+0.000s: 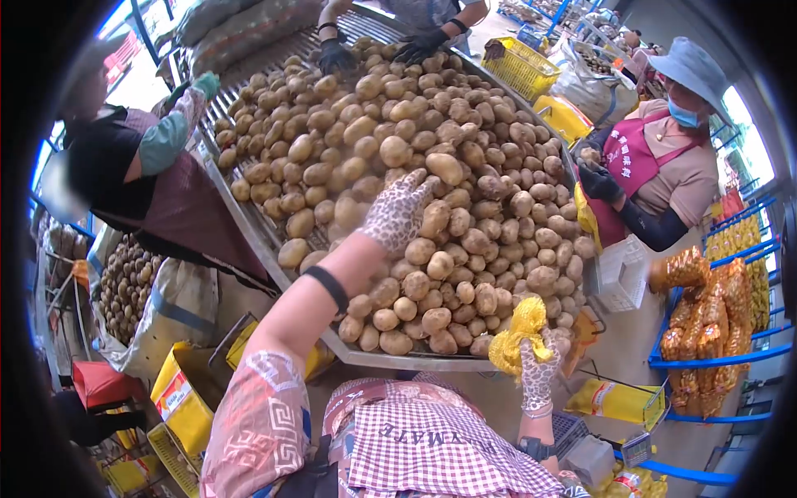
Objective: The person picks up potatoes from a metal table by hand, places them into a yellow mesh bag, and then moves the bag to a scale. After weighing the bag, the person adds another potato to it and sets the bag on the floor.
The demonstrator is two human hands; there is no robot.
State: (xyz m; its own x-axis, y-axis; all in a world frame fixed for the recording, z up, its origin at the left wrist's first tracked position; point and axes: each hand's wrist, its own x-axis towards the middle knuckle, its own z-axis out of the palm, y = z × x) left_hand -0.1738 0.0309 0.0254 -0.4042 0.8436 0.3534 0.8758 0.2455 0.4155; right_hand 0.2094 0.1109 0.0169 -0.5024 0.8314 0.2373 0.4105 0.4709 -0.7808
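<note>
A large heap of potatoes covers a slatted metal table. My left hand, in a leopard-print glove, reaches onto the middle of the heap. Its fingers are stretched out and touch the potatoes, close to a large pale potato; nothing shows in its grasp. At the table's near right corner, my right hand, gloved in the same print, is closed on a bunched yellow mesh bag. Some of the right fingers are hidden behind the mesh.
Co-workers stand around the table: one at left, one at right in a maroon apron, and dark gloves at the far edge. Yellow bags hang at lower left. Filled orange net sacks sit on a blue rack.
</note>
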